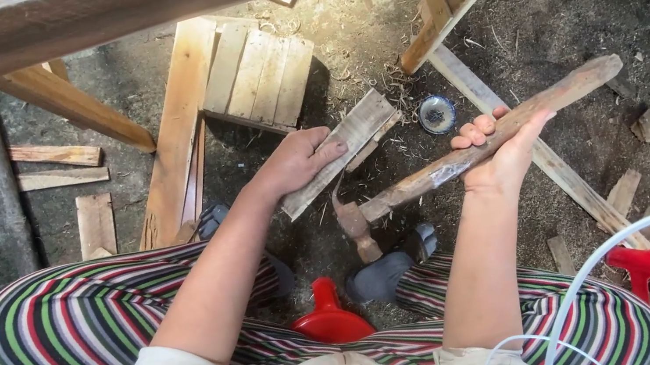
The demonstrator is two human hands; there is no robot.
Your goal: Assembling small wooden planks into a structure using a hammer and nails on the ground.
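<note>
Dirt floor point(580, 13), littered with shavings and wood offcuts. Nearest, a red plastic funnel point(329, 315) between striped trouser knees. Right hand point(502, 151), fingers wrapped around the long rough wooden handle of a rusty claw hammer point(463, 158), head hanging low. Left hand point(295, 161), fingers closed over a short grey weathered plank point(342, 151). No nail visible in it; hammering not begun. Beyond, a small round tin point(437, 114) and a slatted wooden panel point(257, 74).

Open dirt floor point(579, 4) right – planks point(257, 74) crowd left
</note>
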